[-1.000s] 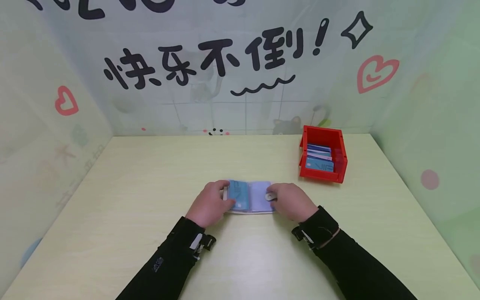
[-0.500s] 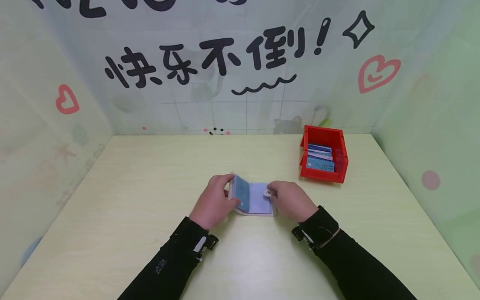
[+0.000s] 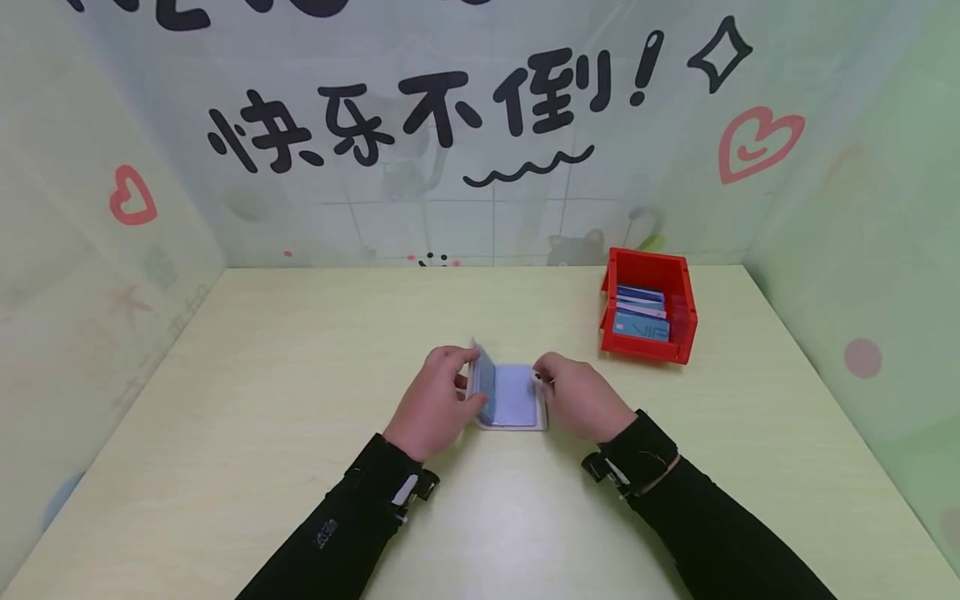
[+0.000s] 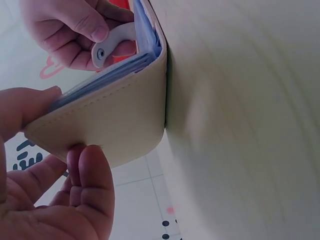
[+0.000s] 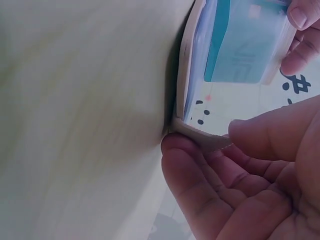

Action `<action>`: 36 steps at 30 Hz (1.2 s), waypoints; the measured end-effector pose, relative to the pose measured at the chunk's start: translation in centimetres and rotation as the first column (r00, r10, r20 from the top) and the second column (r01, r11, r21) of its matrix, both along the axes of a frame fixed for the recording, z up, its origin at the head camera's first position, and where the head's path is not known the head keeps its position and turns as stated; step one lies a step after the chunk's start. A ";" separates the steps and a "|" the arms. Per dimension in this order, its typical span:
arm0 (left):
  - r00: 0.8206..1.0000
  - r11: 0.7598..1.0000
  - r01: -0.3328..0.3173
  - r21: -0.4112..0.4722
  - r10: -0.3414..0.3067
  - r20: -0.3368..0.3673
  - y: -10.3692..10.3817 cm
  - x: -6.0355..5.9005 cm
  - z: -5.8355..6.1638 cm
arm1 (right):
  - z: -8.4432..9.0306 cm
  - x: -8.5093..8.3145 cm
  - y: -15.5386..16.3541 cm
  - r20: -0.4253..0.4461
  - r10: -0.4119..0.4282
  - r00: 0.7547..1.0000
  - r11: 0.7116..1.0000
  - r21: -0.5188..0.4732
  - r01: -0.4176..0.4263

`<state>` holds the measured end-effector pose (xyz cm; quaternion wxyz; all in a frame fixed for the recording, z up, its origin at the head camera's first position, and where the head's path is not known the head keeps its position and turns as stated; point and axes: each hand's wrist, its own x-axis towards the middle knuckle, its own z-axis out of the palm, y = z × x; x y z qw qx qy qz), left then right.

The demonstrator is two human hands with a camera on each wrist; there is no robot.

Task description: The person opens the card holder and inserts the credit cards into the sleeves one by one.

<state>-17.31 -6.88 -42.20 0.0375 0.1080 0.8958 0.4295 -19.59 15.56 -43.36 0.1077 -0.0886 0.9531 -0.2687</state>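
A cream card holder point(image 3: 517, 402) with clear sleeves lies half open on the table. My left hand point(image 3: 438, 402) grips its left cover point(image 4: 115, 120), thumb on one side and fingers on the other, holding it raised almost upright with a teal card point(image 5: 245, 45) in a sleeve. My right hand point(image 3: 577, 396) pinches the snap tab point(image 4: 107, 45) at the holder's right edge, seen close up between thumb and fingers point(image 5: 200, 165) in the right wrist view. The right half rests flat on the tabletop point(image 3: 300, 350).
A red bin point(image 3: 678, 321) with several cards point(image 3: 640, 323) standing in it sits at the back right, a short way beyond my right hand. Decorated walls close in the table on three sides.
My left hand has swung the left cover with the teal card up from flat to near upright, toward the right half. My right hand stays on the snap tab.
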 end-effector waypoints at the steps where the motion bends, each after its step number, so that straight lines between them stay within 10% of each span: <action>1: 1.000 1.000 0.003 0.002 -0.003 -0.002 0.0 0.0 0.0 | 0.0 0.0 0.0 -0.001 -0.001 1.000 1.000 -0.004 0.001; 36: 0.992 0.992 0.127 0.005 -0.127 0.012 0.1 0.0 -0.3 | 0.1 0.2 -0.2 0.010 0.012 1.000 0.998 -0.064 -0.011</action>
